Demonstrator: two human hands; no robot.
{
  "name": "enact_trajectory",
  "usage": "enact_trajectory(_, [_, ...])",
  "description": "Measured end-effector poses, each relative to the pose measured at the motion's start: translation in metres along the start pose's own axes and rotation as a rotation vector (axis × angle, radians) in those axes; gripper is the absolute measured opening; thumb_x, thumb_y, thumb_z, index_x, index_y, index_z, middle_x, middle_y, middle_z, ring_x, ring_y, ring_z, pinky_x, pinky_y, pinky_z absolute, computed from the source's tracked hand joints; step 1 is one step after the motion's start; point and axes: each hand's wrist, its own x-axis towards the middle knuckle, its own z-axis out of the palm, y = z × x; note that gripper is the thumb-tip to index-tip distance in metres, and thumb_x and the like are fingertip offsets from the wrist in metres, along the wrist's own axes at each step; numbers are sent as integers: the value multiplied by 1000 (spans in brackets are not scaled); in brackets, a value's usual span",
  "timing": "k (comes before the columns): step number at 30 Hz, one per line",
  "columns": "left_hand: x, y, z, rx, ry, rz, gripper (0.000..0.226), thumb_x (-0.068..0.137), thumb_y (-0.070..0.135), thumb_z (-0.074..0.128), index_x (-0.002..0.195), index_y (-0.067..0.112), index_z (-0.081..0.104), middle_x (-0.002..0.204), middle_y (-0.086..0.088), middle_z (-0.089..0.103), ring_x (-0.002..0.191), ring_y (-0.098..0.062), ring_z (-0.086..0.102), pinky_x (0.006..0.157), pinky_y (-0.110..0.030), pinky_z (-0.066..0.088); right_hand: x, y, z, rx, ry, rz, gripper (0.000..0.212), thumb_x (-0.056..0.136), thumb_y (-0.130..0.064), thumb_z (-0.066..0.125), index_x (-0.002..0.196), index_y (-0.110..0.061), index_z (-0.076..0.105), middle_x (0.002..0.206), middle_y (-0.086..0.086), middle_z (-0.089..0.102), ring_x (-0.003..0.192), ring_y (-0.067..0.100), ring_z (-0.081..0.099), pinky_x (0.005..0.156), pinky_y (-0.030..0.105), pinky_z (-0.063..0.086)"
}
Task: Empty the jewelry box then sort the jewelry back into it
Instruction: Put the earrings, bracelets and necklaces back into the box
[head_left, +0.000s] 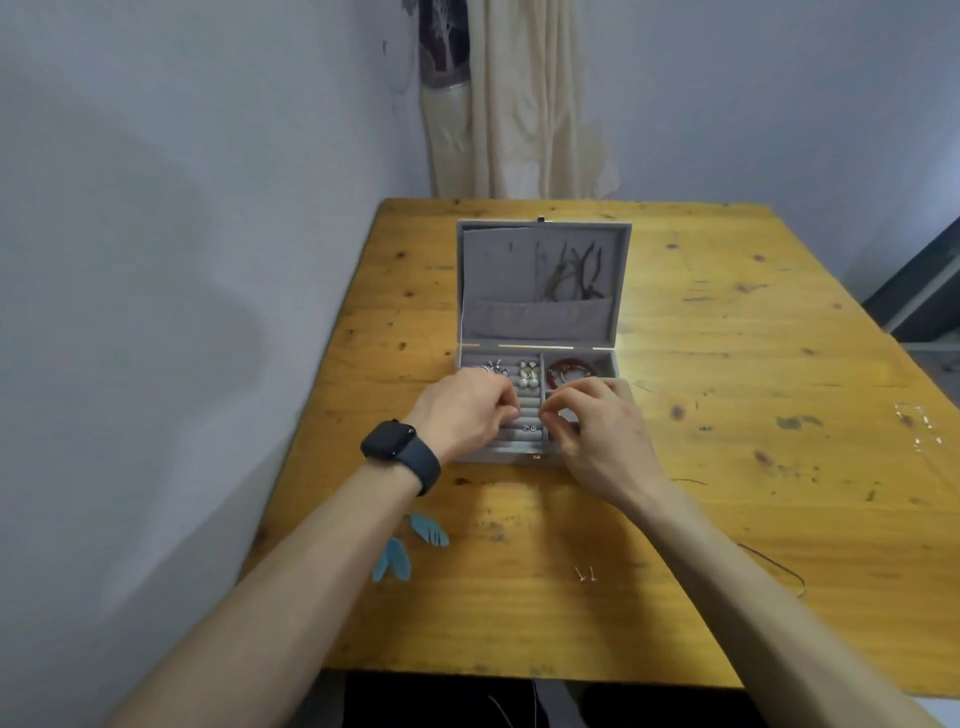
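The grey jewelry box (540, 322) stands open on the wooden table (727, 415), lid upright with dark cords (574, 275) hanging inside it. Pearl earrings (529, 375), silver pieces (494, 367) and a red bead bracelet (570, 370) lie in the tray. Both hands hover over the ring-roll section. My left hand (467, 410) and my right hand (597, 431) have fingertips pinched close together over the rolls; whatever they pinch is too small to see. A small silver item (530, 427) sits in the rolls below them.
Two blue leaf-shaped earrings (428, 529) (392, 560) lie near the table's left front. Two small stud pins (586, 573) lie in front of the box. A thin dark cord (779, 564) trails at the right front. Wall close on the left.
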Motion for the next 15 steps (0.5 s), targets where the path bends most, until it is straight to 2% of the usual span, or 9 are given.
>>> enact_trajectory(6, [13,-1,1,-20,-67,38,16,96,38,60,100,28,72,102,7,71,90,-15,66,78,-38,57,11,0,6,-107,-55,-50,17,94,-33,62,96,-26,77,111,-4,67,115,28,45,90,41,45])
enact_trajectory(10, [22,-1,-3,10,-99,42,16,92,39,66,99,28,74,99,6,72,89,-16,65,75,-34,56,20,-3,4,-208,-82,-87,17,90,-34,62,93,-28,77,112,-2,67,114,29,44,88,43,47])
enact_trajectory(15, [30,0,-1,6,-78,36,15,89,41,69,97,28,71,101,5,72,95,-17,65,79,-37,56,32,-11,-1,-231,-190,-35,20,91,-37,59,99,-30,76,116,-2,62,112,27,43,90,41,47])
